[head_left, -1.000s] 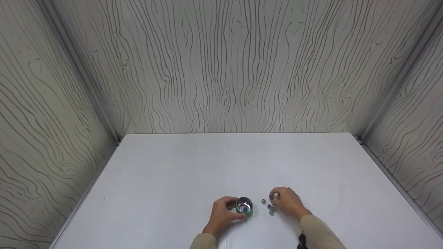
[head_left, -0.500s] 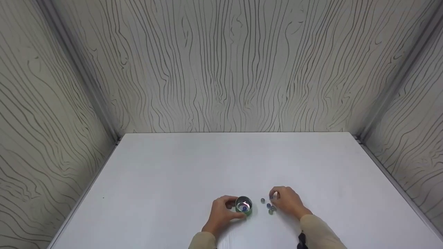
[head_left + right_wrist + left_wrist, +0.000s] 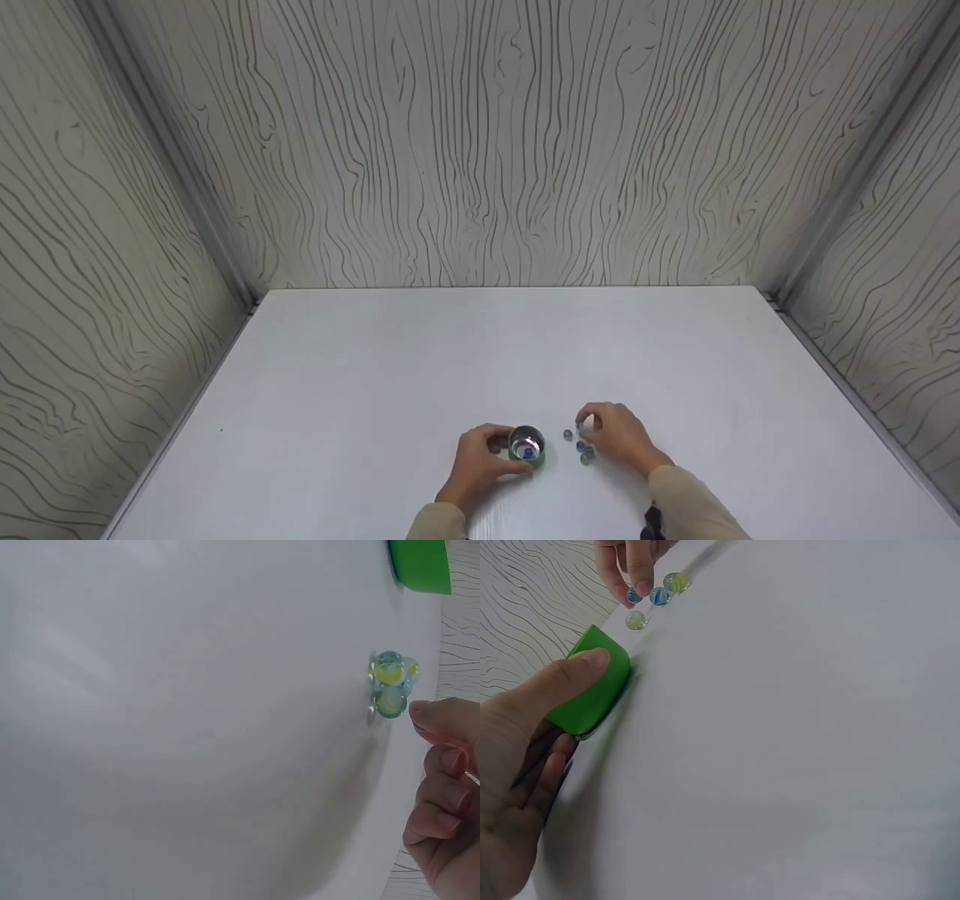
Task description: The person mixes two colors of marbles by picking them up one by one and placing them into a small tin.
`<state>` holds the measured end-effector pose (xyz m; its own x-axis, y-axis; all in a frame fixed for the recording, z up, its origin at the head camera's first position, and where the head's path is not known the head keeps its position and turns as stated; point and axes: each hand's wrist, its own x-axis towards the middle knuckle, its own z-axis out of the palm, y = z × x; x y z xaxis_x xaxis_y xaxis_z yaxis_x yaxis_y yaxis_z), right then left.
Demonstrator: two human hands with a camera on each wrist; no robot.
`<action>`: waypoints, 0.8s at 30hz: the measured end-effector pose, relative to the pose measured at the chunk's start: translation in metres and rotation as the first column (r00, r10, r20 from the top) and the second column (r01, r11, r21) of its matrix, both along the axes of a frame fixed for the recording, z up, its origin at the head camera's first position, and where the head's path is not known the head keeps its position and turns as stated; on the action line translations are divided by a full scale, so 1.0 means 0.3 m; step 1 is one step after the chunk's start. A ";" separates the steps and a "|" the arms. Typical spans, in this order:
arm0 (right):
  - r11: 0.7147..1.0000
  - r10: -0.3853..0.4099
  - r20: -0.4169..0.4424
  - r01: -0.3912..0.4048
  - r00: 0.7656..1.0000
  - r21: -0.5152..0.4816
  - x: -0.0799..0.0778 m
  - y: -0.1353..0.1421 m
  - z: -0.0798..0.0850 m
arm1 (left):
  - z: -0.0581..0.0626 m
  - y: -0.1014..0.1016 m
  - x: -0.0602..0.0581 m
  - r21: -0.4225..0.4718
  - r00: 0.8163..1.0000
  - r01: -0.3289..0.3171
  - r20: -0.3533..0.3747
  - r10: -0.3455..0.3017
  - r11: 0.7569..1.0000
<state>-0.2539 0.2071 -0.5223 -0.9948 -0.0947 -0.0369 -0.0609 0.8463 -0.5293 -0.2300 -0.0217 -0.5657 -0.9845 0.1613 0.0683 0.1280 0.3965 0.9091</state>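
My left hand (image 3: pixel 478 463) grips a small green cup (image 3: pixel 592 701), thumb on one side and fingers on the other. The cup's inside looks shiny in the head view, and a blue marble (image 3: pixel 528 453) lies in it. To the right of the cup, my right hand (image 3: pixel 616 433) pinches a blue glass marble (image 3: pixel 634 595) between thumb and forefinger. Beneath and beside those fingertips lie several loose marbles: a yellow-green one (image 3: pixel 635 620) nearest the cup, a blue one (image 3: pixel 660 596) and another yellow-green one (image 3: pixel 676 583). The right wrist view shows the marbles bunched by the thumb.
Both hands work near the front of a white table (image 3: pixel 360 375). A wood-grain patterned panel (image 3: pixel 480 150) stands along its back edge, with similar panels at the left and right sides. A dark speck (image 3: pixel 221 430) marks the table at left.
My right hand has shifted slightly left, toward the cup, bringing the pinched blue marble up from beside the others. The left hand keeps its grip on the cup.
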 end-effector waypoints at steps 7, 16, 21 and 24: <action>0.998 0.051 -0.040 -0.052 0.998 -0.027 0.010 -0.011 0.010 | 0.005 0.000 0.000 0.000 1.000 0.000 0.016 0.000 1.000; 0.997 0.072 -0.053 -0.073 0.996 -0.014 0.013 -0.018 0.009 | 0.000 -0.003 -0.002 -0.008 1.000 0.000 0.014 0.000 1.000; 0.993 0.109 -0.057 -0.111 0.992 -0.035 0.022 -0.028 0.016 | -0.004 -0.002 -0.003 -0.010 1.000 -0.002 0.012 0.002 1.000; 0.989 0.136 -0.061 -0.139 0.989 -0.043 0.027 -0.034 0.022 | -0.004 -0.001 -0.002 -0.018 1.000 -0.004 0.005 0.004 1.000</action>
